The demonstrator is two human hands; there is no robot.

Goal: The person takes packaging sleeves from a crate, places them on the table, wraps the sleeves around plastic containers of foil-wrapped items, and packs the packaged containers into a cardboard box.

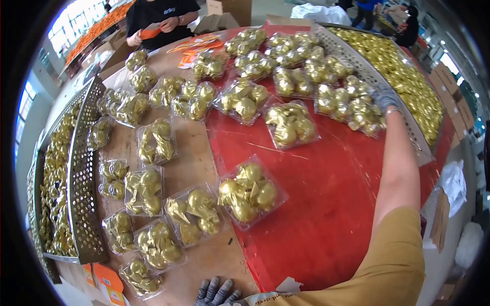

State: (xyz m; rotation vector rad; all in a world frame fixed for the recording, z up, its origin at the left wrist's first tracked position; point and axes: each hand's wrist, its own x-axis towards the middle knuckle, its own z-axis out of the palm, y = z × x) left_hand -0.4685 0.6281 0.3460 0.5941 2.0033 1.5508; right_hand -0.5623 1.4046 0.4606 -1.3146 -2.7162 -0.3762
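My right hand (386,99), in a grey glove, reaches far out beside the perforated metal wall on the right. Its fingertips are at the edge of a clear plastic pack of gold foil-wrapped balls (365,116); whether they grip it is unclear. Low in the view, my left hand (218,292), also gloved in grey, has its fingers spread at the table's near edge and holds nothing. In front of me a square clear pack with several gold balls (248,194) lies on the red surface. A similar pack (194,214) is just left of it.
More packs crowd the far side and left of the table (311,204). Perforated metal walls border a left bin of gold balls (57,188) and a right bin (403,71). Orange cards (196,48) lie at the back, where a person in black (161,20) holds an orange piece.
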